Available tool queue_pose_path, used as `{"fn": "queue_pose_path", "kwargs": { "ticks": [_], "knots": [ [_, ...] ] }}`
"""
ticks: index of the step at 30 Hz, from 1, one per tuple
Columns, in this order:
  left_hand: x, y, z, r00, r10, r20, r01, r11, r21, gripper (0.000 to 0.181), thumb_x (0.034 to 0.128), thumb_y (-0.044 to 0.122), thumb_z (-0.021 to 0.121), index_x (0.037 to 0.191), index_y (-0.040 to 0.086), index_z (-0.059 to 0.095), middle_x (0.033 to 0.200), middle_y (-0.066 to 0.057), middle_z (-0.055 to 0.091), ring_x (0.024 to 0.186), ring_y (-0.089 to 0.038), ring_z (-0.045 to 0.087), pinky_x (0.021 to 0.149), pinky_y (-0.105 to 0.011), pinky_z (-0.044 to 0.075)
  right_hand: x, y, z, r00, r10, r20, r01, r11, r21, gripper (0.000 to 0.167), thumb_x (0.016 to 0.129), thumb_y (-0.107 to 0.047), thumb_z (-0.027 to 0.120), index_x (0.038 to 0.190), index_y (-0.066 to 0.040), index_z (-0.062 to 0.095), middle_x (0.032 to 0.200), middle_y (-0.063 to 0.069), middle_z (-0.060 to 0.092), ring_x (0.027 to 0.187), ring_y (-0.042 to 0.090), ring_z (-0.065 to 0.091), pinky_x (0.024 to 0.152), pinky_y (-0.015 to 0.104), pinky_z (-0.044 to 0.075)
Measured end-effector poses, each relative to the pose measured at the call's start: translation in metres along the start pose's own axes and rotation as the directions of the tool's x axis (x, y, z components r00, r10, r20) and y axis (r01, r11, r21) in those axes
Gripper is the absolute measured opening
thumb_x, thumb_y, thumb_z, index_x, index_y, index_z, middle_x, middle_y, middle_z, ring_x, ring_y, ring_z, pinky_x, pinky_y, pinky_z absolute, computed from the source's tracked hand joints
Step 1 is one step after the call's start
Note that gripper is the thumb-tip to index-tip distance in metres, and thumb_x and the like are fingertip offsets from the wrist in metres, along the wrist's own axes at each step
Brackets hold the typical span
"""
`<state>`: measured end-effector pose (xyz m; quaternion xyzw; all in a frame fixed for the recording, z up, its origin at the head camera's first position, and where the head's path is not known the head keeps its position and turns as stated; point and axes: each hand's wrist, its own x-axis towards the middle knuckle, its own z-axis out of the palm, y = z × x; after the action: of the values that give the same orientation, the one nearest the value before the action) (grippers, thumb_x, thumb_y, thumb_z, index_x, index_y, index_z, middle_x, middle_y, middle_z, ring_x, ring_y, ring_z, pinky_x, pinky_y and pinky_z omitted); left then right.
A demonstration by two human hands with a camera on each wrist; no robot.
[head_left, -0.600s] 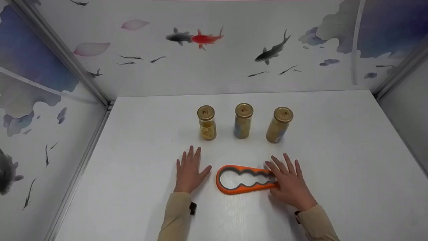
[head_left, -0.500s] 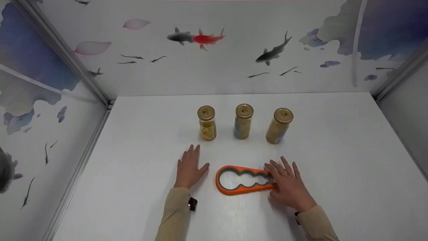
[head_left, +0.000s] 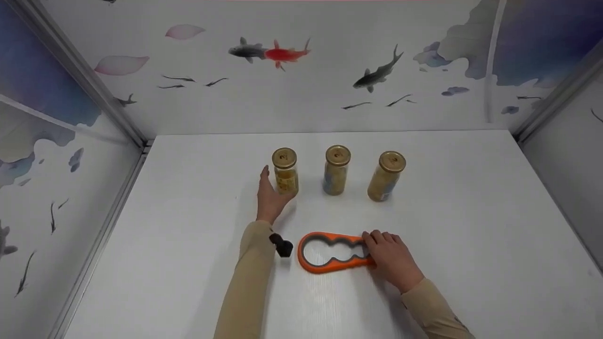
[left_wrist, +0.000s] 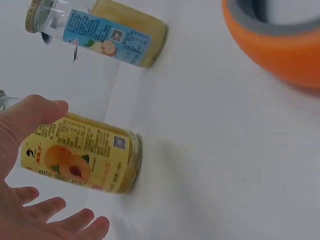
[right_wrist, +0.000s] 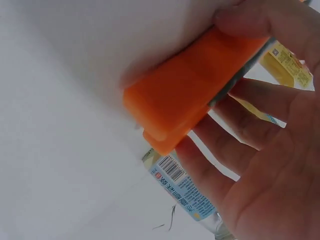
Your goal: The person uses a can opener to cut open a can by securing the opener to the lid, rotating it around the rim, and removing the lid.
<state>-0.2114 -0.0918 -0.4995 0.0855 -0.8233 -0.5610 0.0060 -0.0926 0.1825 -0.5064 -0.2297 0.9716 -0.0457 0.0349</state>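
- Left hand (head_left: 272,200): grip spread wide around peach jar (head_left: 286,175), unclosed; label (left_wrist: 77,156) legible only at left wrist.
- Right hand (head_left: 392,259): grip curled round opener (head_left: 341,265); thumb (right_wrist: 245,20) visible only at right wrist.

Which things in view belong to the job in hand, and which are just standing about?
In the job:
Yellow-labelled jar, with the left hand open beside it
Orange opener, held by the right hand

Apparently just standing about (they may be wanted later):
Middle jar, untouched
Rightmost jar, untouched
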Motion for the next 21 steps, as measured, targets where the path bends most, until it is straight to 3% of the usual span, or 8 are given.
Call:
{"fn": "queue_pose_path", "kwargs": {
  "ticks": [4,8,16,21],
  "knots": [
    [0.008,0.012,0.008,0.999,-0.051,-0.005,0.051,0.994,-0.095,0.097,0.079,0.01,0.079,0.153,0.008,0.016,0.154,-0.015,0.026,0.14,-0.028,0.027,0.112,-0.041,0.025,0.0,0.0,0.003,0.999,-0.022,-0.023,0.021,0.999,-0.032,0.05,0.074,-0.005,0.082,0.116,0.003,0.057,0.101,0.015,0.054,0.092,0.031,0.052,0.087,0.048,0.047],
    [0.015,0.017,0.013,0.998,-0.065,-0.023,0.062,0.991,-0.12,0.091,0.0784,0.007,0.079,0.15,0.009,0.023,0.146,-0.013,0.038,0.134,-0.026,0.037,0.11,-0.04,0.029,0.0,0.0,0.007,1.0,-0.021,-0.005,0.021,0.999,-0.037,0.045,0.073,-0.006,0.082,0.11,0.0,0.056,0.097,0.012,0.051,0.089,0.028,0.05,0.085,0.046,0.047],
    [0.027,0.012,0.017,0.995,0.003,-0.098,-0.006,0.999,-0.034,0.07,0.0798,0.011,0.077,0.137,-0.002,0.039,0.131,-0.016,0.048,0.124,-0.028,0.046,0.106,-0.037,0.035,-0.001,0.005,0.007,1.0,0.004,0.013,-0.004,1.0,-0.004,0.043,0.07,-0.013,0.076,0.106,-0.002,0.054,0.09,0.008,0.05,0.083,0.027,0.048,0.085,0.047,0.044],
    [0.026,0.008,0.019,0.997,0.049,-0.062,-0.052,0.998,-0.037,0.062,0.0796,0.013,0.077,0.129,0.004,0.04,0.128,-0.014,0.054,0.12,-0.027,0.051,0.1,-0.038,0.041,-0.003,0.013,0.003,1.0,0.005,-0.017,-0.004,0.999,0.042,0.036,0.069,-0.015,0.065,0.102,-0.005,0.053,0.083,0.003,0.05,0.078,0.025,0.048,0.082,0.047,0.041]
  ]
}}
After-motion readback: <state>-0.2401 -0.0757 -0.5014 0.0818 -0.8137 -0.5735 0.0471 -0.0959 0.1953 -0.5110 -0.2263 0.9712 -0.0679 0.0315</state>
